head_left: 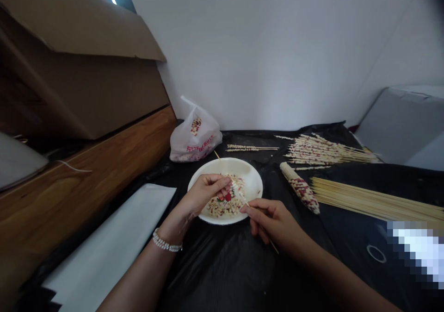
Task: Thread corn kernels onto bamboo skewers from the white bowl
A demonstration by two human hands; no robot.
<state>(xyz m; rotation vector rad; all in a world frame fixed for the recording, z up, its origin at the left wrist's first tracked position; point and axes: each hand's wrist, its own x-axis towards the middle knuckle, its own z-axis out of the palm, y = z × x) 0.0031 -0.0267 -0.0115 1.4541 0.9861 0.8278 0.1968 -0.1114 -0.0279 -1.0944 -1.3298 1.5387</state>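
Black plastic sheeting (225, 265) covers the work surface. Your right hand (274, 219) sits at the near right edge of a white plate (251, 175), its fingers clenched around a thin bamboo skewer (245, 203). The stick runs from below that hand, up and to the left across the plate, and its tip pokes out past the far rim. Your left hand (208, 189) comes in from the left over the plate with its fingertips bunched together against the skewer's shaft (whether a kernel sits between them is too small to tell). A beaded bracelet (166, 243) circles that wrist. Loose kernels (222, 206), pale with some red, are heaped on the near half of the plate, under and between both hands. To the right of the plate, a partly stripped corn cob (300, 189) lies on the sheeting, pale at its far end and red-speckled at its near end. Just right of the cob lies a bundle of bare skewers (374, 202). Farther back on the right is a spread pile of loaded skewers (322, 152). A few more threaded sticks (249, 148) lie apart from it, beyond the plate. A knotted white plastic bag (194, 138) with red print stands far left of the plate. A white sheet (114, 238) lies near left, beside a wooden ledge (86, 173) that carries a cardboard box (86, 71). A grey box (405, 122) stands at the far right against the wall.
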